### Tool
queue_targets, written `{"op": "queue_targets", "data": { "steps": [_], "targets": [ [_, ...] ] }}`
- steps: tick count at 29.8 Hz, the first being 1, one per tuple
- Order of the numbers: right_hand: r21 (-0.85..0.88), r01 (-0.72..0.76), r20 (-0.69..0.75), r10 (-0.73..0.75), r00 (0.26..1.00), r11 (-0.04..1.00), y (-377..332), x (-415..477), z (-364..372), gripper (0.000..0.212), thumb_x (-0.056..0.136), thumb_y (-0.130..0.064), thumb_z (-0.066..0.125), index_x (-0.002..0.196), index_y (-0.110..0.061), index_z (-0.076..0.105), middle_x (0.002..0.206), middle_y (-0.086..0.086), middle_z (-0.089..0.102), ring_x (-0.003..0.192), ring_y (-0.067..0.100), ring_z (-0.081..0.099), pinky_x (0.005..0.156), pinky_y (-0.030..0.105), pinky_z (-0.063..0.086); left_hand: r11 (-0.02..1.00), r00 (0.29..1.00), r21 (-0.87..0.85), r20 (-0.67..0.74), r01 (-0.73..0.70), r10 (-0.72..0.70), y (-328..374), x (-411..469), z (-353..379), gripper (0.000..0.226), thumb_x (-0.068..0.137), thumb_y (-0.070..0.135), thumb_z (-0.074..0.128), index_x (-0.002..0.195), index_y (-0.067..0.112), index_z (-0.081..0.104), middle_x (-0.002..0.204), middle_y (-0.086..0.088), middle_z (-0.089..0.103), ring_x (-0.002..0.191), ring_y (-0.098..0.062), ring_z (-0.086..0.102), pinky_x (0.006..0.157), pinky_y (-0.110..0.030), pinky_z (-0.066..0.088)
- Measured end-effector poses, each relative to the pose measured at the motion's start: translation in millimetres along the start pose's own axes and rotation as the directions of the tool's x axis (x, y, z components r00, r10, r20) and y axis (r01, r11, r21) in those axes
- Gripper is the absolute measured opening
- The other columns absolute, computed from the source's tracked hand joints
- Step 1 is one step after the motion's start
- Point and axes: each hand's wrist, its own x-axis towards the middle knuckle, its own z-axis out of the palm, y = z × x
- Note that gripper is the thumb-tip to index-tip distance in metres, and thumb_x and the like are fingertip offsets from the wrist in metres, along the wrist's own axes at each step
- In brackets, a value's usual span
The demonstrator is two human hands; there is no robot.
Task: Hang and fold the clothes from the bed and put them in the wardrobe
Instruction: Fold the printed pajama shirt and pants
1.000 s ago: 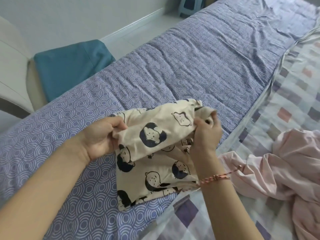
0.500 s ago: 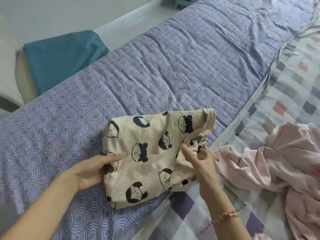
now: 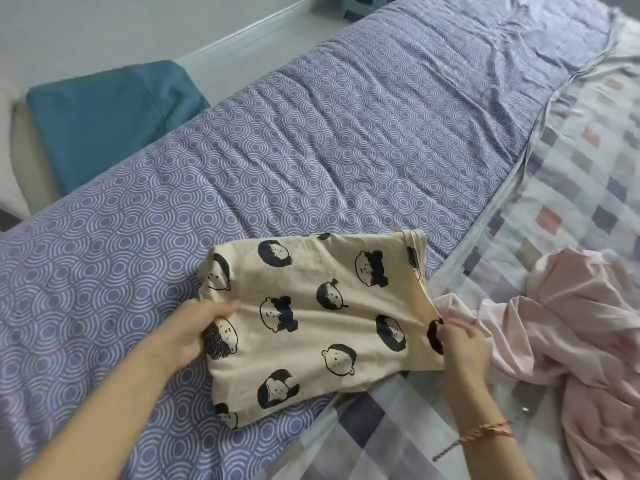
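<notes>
Quilt (image 3: 311, 133) — under the top.
Pink garment (image 3: 571, 323) — right of top, unfolded.
Top (image 3: 311, 323) — bunched in mid-air a second ago, now laid flat; fold looks nearly done.
Left hand (image 3: 194, 330) grips top's left edge.
Right hand (image 3: 464, 344) pinches its right edge.

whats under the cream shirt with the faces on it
The cream shirt lies mostly on the purple ring-patterned cover, its right corner over the checked sheet. The left hand grips its left edge; any fingers beneath are covered.

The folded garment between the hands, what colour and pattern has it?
The garment is cream with black cartoon faces, seen best in the head view.
</notes>
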Motion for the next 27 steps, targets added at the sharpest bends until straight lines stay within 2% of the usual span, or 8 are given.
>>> {"op": "queue_targets", "data": {
  "steps": [4,7,11,14,18,23,25,27],
  "targets": [
    [-0.004,0.169,0.318,-0.158,0.935,0.986,-59.8,20.7,5.8,0.039,0.091,-0.028,0.058,0.119,-0.002,0.054,0.107,0.005,0.060,0.098,0.015,0.056,0.086,0.026,0.045,0.993,0.922,0.019,0.369,0.118,-0.117,45.3,-16.4,-21.1,0.062,0.046,0.036,0.090,0.097,0.007,0.072,0.101,-0.014,0.071,0.095,-0.032,0.065,0.086,-0.046,0.044],
    [-0.194,0.297,0.530,-0.155,0.834,0.935,-103.3,26.0,29.8,0.085,0.075,-0.065,0.055,0.122,0.006,0.054,0.118,0.019,0.061,0.108,0.034,0.058,0.095,0.041,0.046,0.980,0.959,0.071,0.202,0.186,-0.197,66.9,-7.6,-19.9,0.056,0.067,0.062,0.061,0.059,0.007,0.069,0.073,-0.012,0.068,0.068,-0.027,0.064,0.069,-0.037,0.044],
    [-0.336,0.339,0.592,-0.083,0.802,0.879,-124.2,32.4,61.9,0.040,0.085,-0.044,0.062,0.072,-0.007,0.055,0.070,0.009,0.059,0.057,0.017,0.055,0.046,0.015,0.047,0.996,0.977,0.044,-0.202,0.073,-0.063,62.0,24.2,9.6,0.043,0.082,0.046,0.064,0.094,0.005,0.063,0.087,-0.011,0.066,0.080,-0.025,0.062,0.070,-0.035,0.050],
    [-0.252,0.392,0.500,-0.228,0.836,0.885,-113.5,46.7,77.9,0.040,0.092,-0.028,0.058,0.058,-0.016,0.040,0.055,-0.002,0.044,0.049,0.011,0.040,0.042,0.018,0.038,0.967,0.783,0.195,-0.571,-0.162,0.246,46.4,34.0,33.9,0.029,0.091,0.026,0.055,0.082,-0.001,0.059,0.073,-0.007,0.057,0.074,-0.024,0.053,0.066,-0.030,0.040],
    [-0.383,0.491,0.234,-0.431,0.871,0.783,-91.5,67.9,99.5,0.039,0.096,-0.032,0.048,0.068,-0.004,0.051,0.066,0.007,0.051,0.069,0.024,0.049,0.063,0.032,0.036,0.791,0.491,0.485,-0.620,-0.373,0.612,20.1,50.7,36.4,0.042,0.097,0.028,0.046,0.061,0.010,0.037,0.054,0.003,0.037,0.052,-0.016,0.031,0.047,-0.033,0.021],
    [-0.686,0.467,0.160,-0.510,0.845,0.558,-91.4,63.0,127.2,0.027,0.098,-0.025,0.042,0.111,-0.002,0.052,0.110,0.019,0.058,0.100,0.035,0.056,0.078,0.039,0.041,0.832,0.433,0.466,-0.711,-0.301,0.554,17.2,69.9,31.5,0.033,0.095,0.036,0.047,0.086,0.005,0.054,0.073,-0.005,0.058,0.071,-0.030,0.054,0.056,-0.034,0.037],
    [-0.655,0.593,0.140,-0.696,0.705,0.469,-95.3,45.5,128.2,0.028,0.095,-0.010,0.046,0.121,-0.001,0.051,0.121,0.018,0.054,0.110,0.033,0.052,0.091,0.038,0.040,0.757,0.307,0.608,-0.692,-0.239,0.653,19.1,61.6,31.5,0.031,0.093,0.028,0.050,0.110,0.002,0.053,0.105,-0.015,0.061,0.100,-0.036,0.054,0.079,-0.045,0.041],
    [-0.417,0.856,0.269,-0.859,0.436,0.304,-85.0,9.6,132.0,0.032,0.094,-0.007,0.045,0.124,-0.002,0.054,0.127,0.017,0.055,0.119,0.030,0.050,0.103,0.036,0.037,0.439,0.172,0.840,-0.404,-0.318,0.898,18.2,48.0,45.3,0.036,0.093,0.023,0.045,0.121,0.001,0.053,0.126,-0.020,0.053,0.119,-0.036,0.044,0.095,-0.049,0.033]
  ]
}}
